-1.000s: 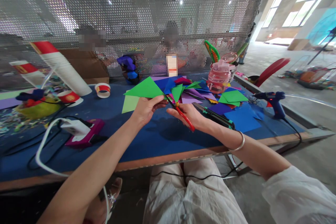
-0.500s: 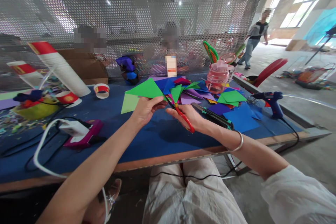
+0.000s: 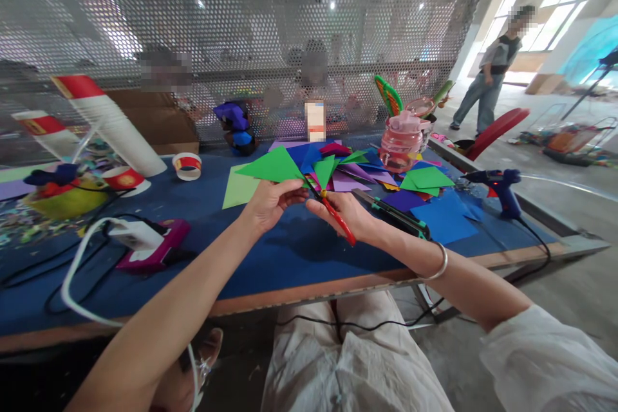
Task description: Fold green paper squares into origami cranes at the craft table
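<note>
My left hand [image 3: 275,201] pinches the lower edge of a green paper triangle [image 3: 274,166], held above the blue tabletop. In my right hand [image 3: 345,211] are red-handled scissors [image 3: 340,222], their blades pointing toward the green paper by my left fingertips. A light green sheet [image 3: 237,190] lies under the raised triangle. Just beyond both hands spreads a pile of coloured paper pieces, among them a small folded green piece [image 3: 325,170] and purple paper [image 3: 348,181]. A box cutter [image 3: 393,214] rests on the table beside my right wrist.
At right lie blue paper [image 3: 447,219] and a glue gun [image 3: 502,190] with its cord. A pink jug [image 3: 400,141] stands behind the pile. Stacked paper cups [image 3: 118,129] and a magenta power strip [image 3: 159,248] occupy the left. A person [image 3: 495,74] is on the floor beyond.
The scissors' handles have drawn slightly closer together in my right hand. My left hand and the green paper stay nearly in place. The person in the background has moved rightward.
</note>
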The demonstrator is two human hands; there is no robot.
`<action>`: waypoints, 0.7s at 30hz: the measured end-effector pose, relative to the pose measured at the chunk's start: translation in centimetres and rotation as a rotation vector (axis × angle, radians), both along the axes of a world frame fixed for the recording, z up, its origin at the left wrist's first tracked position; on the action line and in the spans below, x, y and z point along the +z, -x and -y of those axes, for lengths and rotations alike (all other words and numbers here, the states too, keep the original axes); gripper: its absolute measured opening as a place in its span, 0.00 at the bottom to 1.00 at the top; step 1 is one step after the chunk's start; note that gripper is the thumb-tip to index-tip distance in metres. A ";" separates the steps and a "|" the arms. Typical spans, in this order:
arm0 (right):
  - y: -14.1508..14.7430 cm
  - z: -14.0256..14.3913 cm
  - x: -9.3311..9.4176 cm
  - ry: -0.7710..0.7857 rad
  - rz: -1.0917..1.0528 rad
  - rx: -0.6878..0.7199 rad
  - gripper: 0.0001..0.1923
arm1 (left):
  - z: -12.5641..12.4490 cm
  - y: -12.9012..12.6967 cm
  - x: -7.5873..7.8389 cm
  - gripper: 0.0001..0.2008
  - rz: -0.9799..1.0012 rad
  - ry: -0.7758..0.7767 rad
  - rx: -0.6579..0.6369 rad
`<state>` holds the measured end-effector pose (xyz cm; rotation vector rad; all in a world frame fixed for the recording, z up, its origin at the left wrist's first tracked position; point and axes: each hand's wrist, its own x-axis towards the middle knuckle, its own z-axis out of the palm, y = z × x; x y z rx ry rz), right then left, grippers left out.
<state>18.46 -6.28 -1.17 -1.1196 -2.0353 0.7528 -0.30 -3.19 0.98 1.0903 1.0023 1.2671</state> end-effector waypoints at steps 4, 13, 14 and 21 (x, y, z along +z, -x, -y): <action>0.1 -0.1 -0.2 -0.002 -0.022 0.013 0.31 | 0.2 -0.2 0.0 0.05 0.011 0.025 -0.008; 0.0 -0.1 -0.2 0.002 -0.027 0.032 0.31 | 0.7 -0.6 0.2 0.05 0.024 0.041 -0.031; 0.0 -0.2 -0.2 -0.004 -0.028 0.033 0.31 | 0.7 -0.6 0.2 0.06 0.023 0.040 -0.033; 0.0 -0.5 -0.5 -0.047 -0.032 0.046 0.33 | 0.7 -0.7 0.2 0.08 0.035 0.037 -0.035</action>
